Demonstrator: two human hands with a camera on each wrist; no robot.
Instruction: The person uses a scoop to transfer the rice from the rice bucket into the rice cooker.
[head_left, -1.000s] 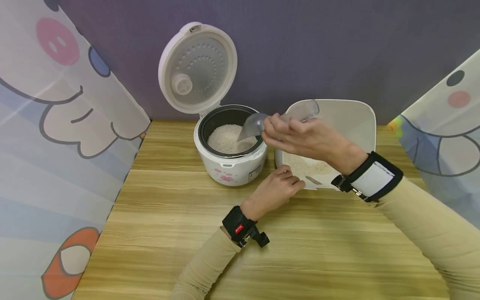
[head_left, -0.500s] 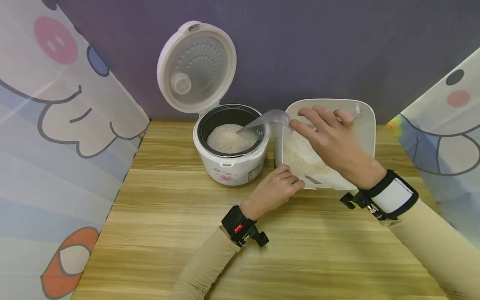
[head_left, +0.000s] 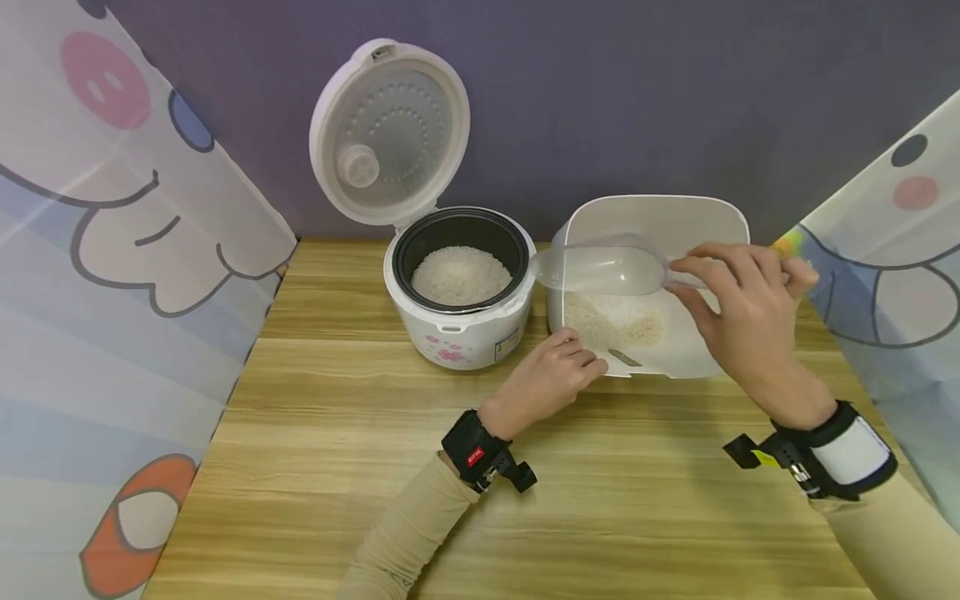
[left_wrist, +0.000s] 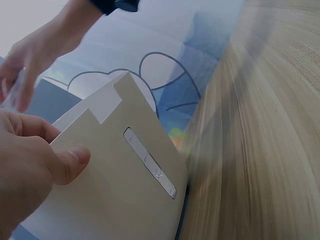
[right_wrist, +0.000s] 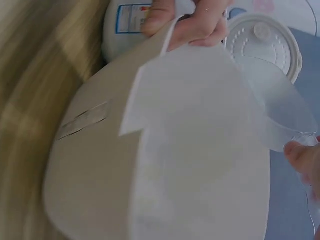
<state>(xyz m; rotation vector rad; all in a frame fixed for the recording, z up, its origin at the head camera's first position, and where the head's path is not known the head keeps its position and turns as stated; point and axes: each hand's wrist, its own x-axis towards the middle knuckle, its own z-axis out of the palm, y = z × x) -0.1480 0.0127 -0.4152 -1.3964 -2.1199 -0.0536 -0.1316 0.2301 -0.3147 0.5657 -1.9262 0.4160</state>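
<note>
My right hand grips the handle of a clear plastic scoop, held over a white rice bin. The scoop looks empty, and its tip points left at the rice cooker. With thumb and fingers, my left hand pinches the bin's near left rim; the left wrist view shows the thumb outside the bin wall. Some rice lies at the bottom of the bin. Left of the bin stands a white rice cooker, its lid raised, with a mound of white rice in its dark inner pot.
The cooker and bin stand side by side on a wooden table, close to a dark back wall. Printed cartoon curtains hang at the left and right sides.
My right hand has drawn the scoop rightward, from over the cooker's pot to above the bin, and turned it open side up. My left hand has stayed on the bin's rim.
</note>
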